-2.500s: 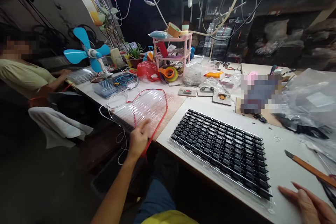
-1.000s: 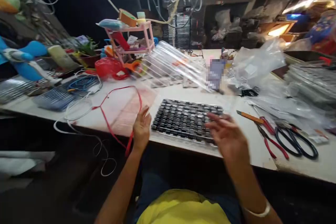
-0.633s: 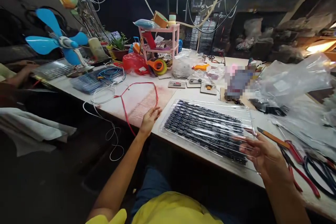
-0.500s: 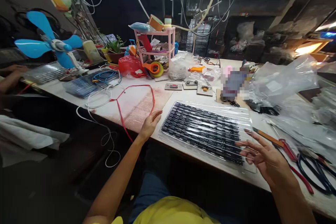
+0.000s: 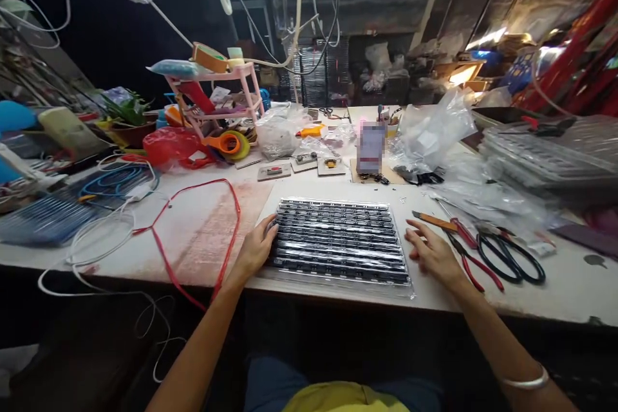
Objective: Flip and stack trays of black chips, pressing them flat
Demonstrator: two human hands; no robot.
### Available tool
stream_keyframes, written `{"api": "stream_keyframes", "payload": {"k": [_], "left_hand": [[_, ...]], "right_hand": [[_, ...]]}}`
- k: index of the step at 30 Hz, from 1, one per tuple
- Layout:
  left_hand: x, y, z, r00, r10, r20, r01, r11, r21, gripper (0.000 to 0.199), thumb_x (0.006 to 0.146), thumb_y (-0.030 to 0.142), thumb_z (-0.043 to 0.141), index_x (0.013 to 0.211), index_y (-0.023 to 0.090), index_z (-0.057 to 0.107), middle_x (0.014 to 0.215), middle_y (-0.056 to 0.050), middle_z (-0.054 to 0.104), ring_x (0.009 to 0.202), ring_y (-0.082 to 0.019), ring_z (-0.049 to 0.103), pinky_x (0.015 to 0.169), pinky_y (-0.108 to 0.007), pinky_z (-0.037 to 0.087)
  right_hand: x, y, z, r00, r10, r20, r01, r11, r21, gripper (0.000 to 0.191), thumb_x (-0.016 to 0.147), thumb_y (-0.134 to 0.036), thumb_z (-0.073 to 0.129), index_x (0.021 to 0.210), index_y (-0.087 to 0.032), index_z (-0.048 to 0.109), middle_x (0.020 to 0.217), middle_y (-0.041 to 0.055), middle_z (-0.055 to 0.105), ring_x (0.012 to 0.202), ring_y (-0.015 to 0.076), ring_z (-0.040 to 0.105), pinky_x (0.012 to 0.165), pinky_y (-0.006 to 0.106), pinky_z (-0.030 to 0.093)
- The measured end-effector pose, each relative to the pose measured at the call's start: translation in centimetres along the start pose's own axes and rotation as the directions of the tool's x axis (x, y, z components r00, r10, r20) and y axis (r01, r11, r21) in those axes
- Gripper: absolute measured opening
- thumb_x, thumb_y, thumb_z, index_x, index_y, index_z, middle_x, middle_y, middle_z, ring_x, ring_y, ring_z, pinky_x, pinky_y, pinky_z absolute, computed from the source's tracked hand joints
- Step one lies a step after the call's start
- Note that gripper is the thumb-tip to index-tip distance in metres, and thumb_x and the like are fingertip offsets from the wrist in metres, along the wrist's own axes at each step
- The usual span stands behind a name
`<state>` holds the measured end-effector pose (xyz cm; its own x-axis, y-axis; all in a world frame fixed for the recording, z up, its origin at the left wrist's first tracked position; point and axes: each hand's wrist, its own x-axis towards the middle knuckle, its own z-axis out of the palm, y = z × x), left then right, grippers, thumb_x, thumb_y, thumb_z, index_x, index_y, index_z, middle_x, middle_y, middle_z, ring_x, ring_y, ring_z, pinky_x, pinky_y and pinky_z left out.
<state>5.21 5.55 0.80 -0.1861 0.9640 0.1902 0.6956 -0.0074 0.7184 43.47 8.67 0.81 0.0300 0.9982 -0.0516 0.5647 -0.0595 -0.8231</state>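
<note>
A clear plastic tray (image 5: 338, 285) lies flat near the table's front edge, holding several rows of black parts (image 5: 338, 238) whose exact kind I cannot make out. At its left edge, my left hand (image 5: 254, 250) has thumb and fingers closed on the rim. My right hand (image 5: 433, 255) is just off the tray's right side, fingers apart and nothing in them. Near those fingers lies a cutter with an orange-brown handle (image 5: 434, 221). Beside it are a red-handled screwdriver (image 5: 463, 232), red-handled pliers (image 5: 476, 267) and large black-handled scissors (image 5: 512, 257).
A red cord (image 5: 234, 206) and white cable (image 5: 77, 251) lie on the left of the table (image 5: 203, 225). Behind stand a pink rack (image 5: 253, 93), small metal-topped plates (image 5: 274, 172) and a blurred-out upright object (image 5: 371, 148). Plastic bags (image 5: 434, 132) crowd the right back.
My view has swung right. The tray now sits squarer to me. My left hand has come onto its left edge; my right hand has drawn off to its right side.
</note>
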Motion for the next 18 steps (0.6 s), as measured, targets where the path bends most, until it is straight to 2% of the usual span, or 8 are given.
{"api": "stream_keyframes", "payload": {"k": [3, 7, 9, 11, 14, 16, 18], "left_hand": [[1.0, -0.3, 0.0, 1.0, 0.019, 0.002, -0.019, 0.998, 0.061, 0.05, 0.088, 0.038, 0.037, 0.13, 0.013, 0.049, 0.132, -0.011, 0.054, 0.122, -0.022, 0.049, 0.105, -0.038, 0.036], [1.8, -0.7, 0.5, 0.998, 0.041, 0.039, -0.047, 0.988, 0.15, 0.05, 0.086, 0.031, 0.034, 0.131, 0.014, 0.047, 0.137, -0.01, 0.05, 0.127, -0.02, 0.044, 0.108, -0.037, 0.031], [1.7, -0.7, 0.9, 0.997, 0.042, 0.07, -0.056, 0.977, 0.205, 0.05, 0.087, 0.032, 0.033, 0.132, 0.014, 0.047, 0.138, -0.011, 0.048, 0.129, -0.021, 0.042, 0.109, -0.041, 0.029], [1.4, -0.4, 1.4, 0.996, 0.028, 0.082, -0.049, 0.964, 0.26, 0.054, 0.087, 0.038, 0.036, 0.134, 0.012, 0.045, 0.142, -0.016, 0.042, 0.133, -0.027, 0.035, 0.109, -0.05, 0.023], [0.8, 0.6, 2.1, 0.996, 0.027, 0.085, -0.059, 0.916, 0.397, 0.064, 0.087, 0.047, 0.039, 0.139, 0.01, 0.039, 0.149, -0.019, 0.027, 0.139, -0.035, 0.016, 0.108, -0.059, 0.009], [0.7, 1.6, 2.7, 0.987, 0.07, 0.144, -0.134, 0.854, 0.502, 0.065, 0.089, 0.05, 0.035, 0.141, 0.011, 0.036, 0.151, -0.016, 0.022, 0.141, -0.033, 0.01, 0.109, -0.058, 0.003], [0.9, 2.6, 3.4, 0.961, 0.12, 0.251, -0.241, 0.807, 0.54, 0.066, 0.09, 0.053, 0.03, 0.143, 0.013, 0.031, 0.152, -0.014, 0.018, 0.141, -0.03, 0.009, 0.111, -0.054, 0.002]], "right_hand": [[1.1, -0.6, 0.3, 0.998, -0.065, 0.028, 0.067, 0.995, -0.077, 0.055, 0.089, -0.052, 0.037, 0.132, -0.019, 0.046, 0.101, 0.0105, 0.062, 0.062, 0.0171, 0.062, 0.043, 0.026, 0.047], [2.3, -1.2, 1.1, 0.98, -0.192, 0.059, 0.201, 0.951, -0.237, 0.051, 0.092, -0.043, 0.034, 0.133, -0.017, 0.046, 0.102, 0.0107, 0.06, 0.083, 0.0218, 0.062, 0.07, 0.033, 0.052], [2.5, -1.4, 1.7, 0.968, -0.242, 0.067, 0.251, 0.907, -0.338, 0.047, 0.092, -0.038, 0.033, 0.133, -0.019, 0.047, 0.112, 0.013, 0.057, 0.091, 0.0255, 0.06, 0.075, 0.039, 0.051], [2.4, -1.6, 2.4, 0.954, -0.288, 0.082, 0.294, 0.851, -0.435, 0.045, 0.092, -0.029, 0.031, 0.132, -0.02, 0.049, 0.126, 0.0163, 0.05, 0.1, 0.0317, 0.056, 0.075, 0.046, 0.05], [2.2, -2.3, 3.6, 0.92, -0.373, 0.124, 0.378, 0.754, -0.537, 0.049, 0.087, -0.013, 0.031, 0.132, -0.015, 0.05, 0.14, 0.0184, 0.039, 0.118, 0.0402, 0.042, 0.084, 0.056, 0.043], [2.3, -2.7, 4.4, 0.886, -0.429, 0.176, 0.447, 0.691, -0.568, 0.052, 0.084, -0.005, 0.031, 0.133, -0.011, 0.048, 0.142, 0.0187, 0.038, 0.126, 0.0403, 0.034, 0.094, 0.059, 0.035], [2.6, -3.0, 5.0, 0.848, -0.468, 0.248, 0.518, 0.638, -0.569, 0.053, 0.085, -0.004, 0.029, 0.134, -0.01, 0.046, 0.143, 0.0182, 0.038, 0.132, 0.0373, 0.029, 0.1, 0.057, 0.03]]}}
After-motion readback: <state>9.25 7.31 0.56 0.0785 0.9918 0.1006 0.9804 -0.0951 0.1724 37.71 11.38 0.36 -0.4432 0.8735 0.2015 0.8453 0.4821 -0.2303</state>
